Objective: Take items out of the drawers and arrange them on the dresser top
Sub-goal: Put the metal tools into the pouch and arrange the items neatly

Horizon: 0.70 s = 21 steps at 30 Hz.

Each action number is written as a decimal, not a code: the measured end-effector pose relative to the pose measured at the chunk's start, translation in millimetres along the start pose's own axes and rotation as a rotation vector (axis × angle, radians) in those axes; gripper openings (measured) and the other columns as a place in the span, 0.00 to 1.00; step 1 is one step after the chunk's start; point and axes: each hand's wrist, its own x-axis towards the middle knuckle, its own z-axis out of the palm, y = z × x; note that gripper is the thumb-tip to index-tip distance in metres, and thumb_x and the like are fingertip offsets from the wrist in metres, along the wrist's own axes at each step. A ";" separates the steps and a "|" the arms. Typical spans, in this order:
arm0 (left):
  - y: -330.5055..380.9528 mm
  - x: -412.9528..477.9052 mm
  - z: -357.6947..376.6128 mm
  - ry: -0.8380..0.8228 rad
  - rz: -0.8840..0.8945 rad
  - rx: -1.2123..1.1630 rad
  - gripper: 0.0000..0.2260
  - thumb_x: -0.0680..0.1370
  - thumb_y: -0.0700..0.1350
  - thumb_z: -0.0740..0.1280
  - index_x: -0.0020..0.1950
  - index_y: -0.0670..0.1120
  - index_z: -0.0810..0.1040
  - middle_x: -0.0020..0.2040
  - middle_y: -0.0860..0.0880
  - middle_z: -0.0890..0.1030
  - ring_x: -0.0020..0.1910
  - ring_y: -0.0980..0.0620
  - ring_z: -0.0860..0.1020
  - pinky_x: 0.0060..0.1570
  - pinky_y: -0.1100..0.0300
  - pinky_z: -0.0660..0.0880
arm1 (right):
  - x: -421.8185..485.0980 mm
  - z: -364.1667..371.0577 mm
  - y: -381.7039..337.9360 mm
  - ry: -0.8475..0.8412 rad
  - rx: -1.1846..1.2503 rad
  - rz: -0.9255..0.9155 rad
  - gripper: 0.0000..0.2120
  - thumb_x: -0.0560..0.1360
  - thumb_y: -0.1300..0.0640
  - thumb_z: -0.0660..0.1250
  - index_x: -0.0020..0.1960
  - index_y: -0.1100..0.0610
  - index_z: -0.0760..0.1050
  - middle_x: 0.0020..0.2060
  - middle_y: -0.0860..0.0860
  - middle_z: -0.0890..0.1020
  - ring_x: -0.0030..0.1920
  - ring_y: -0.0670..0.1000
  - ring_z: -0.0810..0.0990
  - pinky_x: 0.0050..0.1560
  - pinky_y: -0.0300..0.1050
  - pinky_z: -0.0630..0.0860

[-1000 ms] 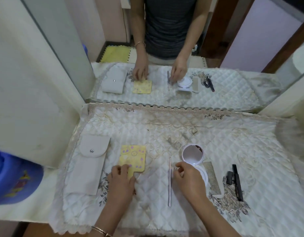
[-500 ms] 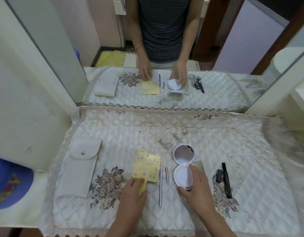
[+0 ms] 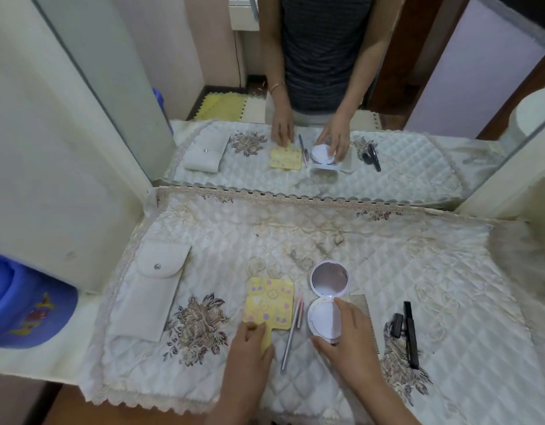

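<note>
A yellow flowered hand mirror (image 3: 269, 303) lies flat on the quilted dresser cover (image 3: 341, 237); my left hand (image 3: 249, 348) pinches its short handle at the near end. To its right lie a thin silver stick (image 3: 289, 338) and a short pink stick (image 3: 300, 311). An open white compact (image 3: 327, 297) stands with its round mirror lid raised, and my right hand (image 3: 347, 335) grips its base from the near right side. A comb (image 3: 364, 305) lies partly under that hand. A black mascara tube (image 3: 410, 332) and its cap (image 3: 396, 325) lie further right.
A grey snap pouch (image 3: 148, 289) lies at the cover's left. A large mirror (image 3: 326, 87) stands along the back edge and reflects the person and the items. A blue plastic tub (image 3: 22, 305) sits low on the left. White side panels flank the dresser.
My left hand slid the yellow mirror rightward, beside the sticks. My right hand moved from the compact's hinge to its base. The view rose slightly.
</note>
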 end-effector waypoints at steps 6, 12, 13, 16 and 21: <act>-15.3 2.9 -17.4 0.050 0.094 0.025 0.12 0.74 0.48 0.63 0.50 0.44 0.81 0.51 0.48 0.79 0.49 0.48 0.79 0.50 0.64 0.72 | 5.3 -1.4 -17.1 0.139 -0.125 -0.077 0.33 0.64 0.39 0.61 0.59 0.61 0.73 0.54 0.60 0.79 0.56 0.54 0.68 0.57 0.48 0.70; -70.7 35.7 -109.4 0.317 -0.097 -0.001 0.07 0.77 0.42 0.64 0.52 0.49 0.79 0.50 0.48 0.80 0.52 0.46 0.75 0.52 0.54 0.71 | 23.1 20.1 -77.2 0.126 0.073 -0.252 0.21 0.68 0.47 0.60 0.54 0.57 0.76 0.49 0.54 0.81 0.52 0.48 0.69 0.54 0.40 0.67; -83.8 41.7 -123.4 0.348 -0.136 0.018 0.11 0.76 0.41 0.64 0.58 0.45 0.77 0.57 0.46 0.77 0.58 0.44 0.72 0.57 0.54 0.68 | 27.2 29.1 -91.9 0.105 0.076 -0.271 0.19 0.68 0.47 0.60 0.54 0.57 0.77 0.48 0.54 0.81 0.52 0.48 0.69 0.54 0.42 0.70; -119.3 61.9 -155.0 0.254 -0.200 0.081 0.23 0.75 0.45 0.66 0.68 0.38 0.67 0.68 0.39 0.68 0.68 0.41 0.65 0.68 0.52 0.60 | 41.2 61.1 -147.4 0.018 0.040 -0.293 0.17 0.69 0.49 0.63 0.53 0.56 0.78 0.50 0.53 0.81 0.54 0.50 0.74 0.53 0.48 0.75; -153.9 93.1 -169.7 -0.020 -0.114 0.119 0.41 0.68 0.65 0.61 0.74 0.43 0.56 0.74 0.44 0.61 0.71 0.46 0.59 0.70 0.59 0.53 | 74.6 111.5 -241.6 -0.186 -0.026 -0.400 0.24 0.74 0.49 0.63 0.68 0.57 0.68 0.68 0.55 0.71 0.69 0.52 0.67 0.70 0.46 0.65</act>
